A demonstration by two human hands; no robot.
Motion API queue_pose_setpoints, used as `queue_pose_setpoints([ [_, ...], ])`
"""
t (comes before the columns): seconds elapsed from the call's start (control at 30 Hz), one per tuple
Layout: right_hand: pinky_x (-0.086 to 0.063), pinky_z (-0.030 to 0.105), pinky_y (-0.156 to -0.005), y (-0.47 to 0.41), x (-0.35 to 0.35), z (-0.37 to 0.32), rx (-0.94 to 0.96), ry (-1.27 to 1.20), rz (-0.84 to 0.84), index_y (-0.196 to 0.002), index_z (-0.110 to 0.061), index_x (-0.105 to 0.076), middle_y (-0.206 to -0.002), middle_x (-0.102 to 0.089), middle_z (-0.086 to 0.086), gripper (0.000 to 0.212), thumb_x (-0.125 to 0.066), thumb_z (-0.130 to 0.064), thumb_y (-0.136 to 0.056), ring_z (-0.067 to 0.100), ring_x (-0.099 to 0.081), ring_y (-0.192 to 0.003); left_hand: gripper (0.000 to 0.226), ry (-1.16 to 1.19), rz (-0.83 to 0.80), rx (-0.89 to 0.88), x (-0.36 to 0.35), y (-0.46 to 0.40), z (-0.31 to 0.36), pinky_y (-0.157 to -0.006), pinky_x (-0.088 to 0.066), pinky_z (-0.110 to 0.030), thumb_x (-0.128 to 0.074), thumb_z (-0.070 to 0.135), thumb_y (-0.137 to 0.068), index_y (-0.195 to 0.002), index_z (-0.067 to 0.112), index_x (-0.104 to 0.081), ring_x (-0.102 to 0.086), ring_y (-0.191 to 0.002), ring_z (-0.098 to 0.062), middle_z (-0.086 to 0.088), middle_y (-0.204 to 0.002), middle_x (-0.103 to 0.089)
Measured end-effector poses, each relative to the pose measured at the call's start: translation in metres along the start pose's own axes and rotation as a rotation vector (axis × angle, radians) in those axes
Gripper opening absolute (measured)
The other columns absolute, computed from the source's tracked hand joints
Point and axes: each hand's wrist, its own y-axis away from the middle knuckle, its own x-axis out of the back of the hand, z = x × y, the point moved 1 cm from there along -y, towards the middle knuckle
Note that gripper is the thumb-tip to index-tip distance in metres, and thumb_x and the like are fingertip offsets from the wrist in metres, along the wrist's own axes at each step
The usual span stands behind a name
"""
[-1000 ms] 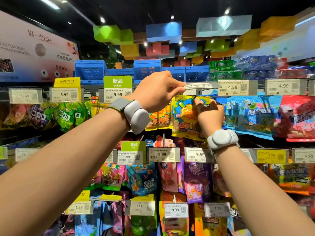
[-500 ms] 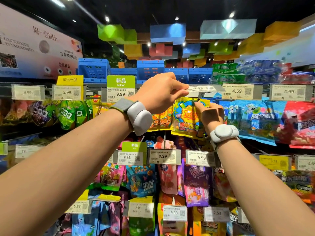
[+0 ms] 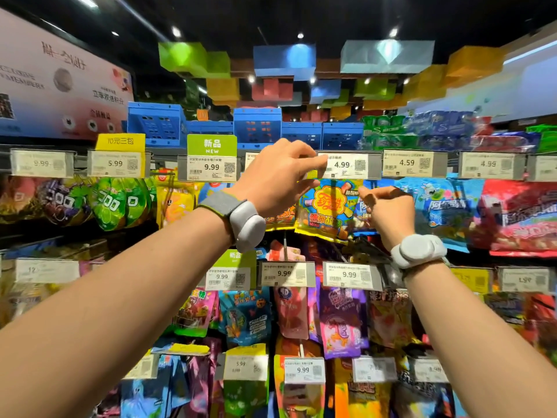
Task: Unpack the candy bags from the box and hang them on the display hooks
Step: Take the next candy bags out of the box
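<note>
Both hands raised to a yellow candy bag at the top row of a packed sweets display.

The tall wall of display hooks point(image 3: 286, 245) carries rows of glossy hanging bags, with a line of blue plastic crates point(image 3: 156, 123) on top. The yellow foil candy bag with an orange lollipop logo point(image 3: 328, 212) hangs in the top row, directly under the white 4.99 price tag in a grey holder point(image 3: 346, 165). The left hand point(image 3: 277, 179) has its fingers curled, fingertips pinching the left end of that tag holder above the bag's upper left corner. The right hand point(image 3: 388, 206) is curled at the bag's upper right edge; whether it grips the bag cannot be told. Each wrist wears a pale grey band-mounted device point(image 3: 248, 226).
</note>
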Motion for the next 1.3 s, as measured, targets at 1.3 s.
queue_pose_setpoints([
  [1.3,-0.047,0.034,-0.059,0.361,-0.146,0.044,-0.406,-0.227,-0.273,-0.073,-0.010,-0.065,-0.064,-0.060,0.005,0.028,-0.065,-0.028,-0.095,0.023,-0.055,-0.064,0.012,1.335,0.202,1.311,0.013,0.339,0.029,-0.065,-0.056,-0.030,-0.056,0.021,-0.098,-0.096,0.014,-0.066,-0.069,-0.083,-0.016,-0.001,-0.088,-0.073],
])
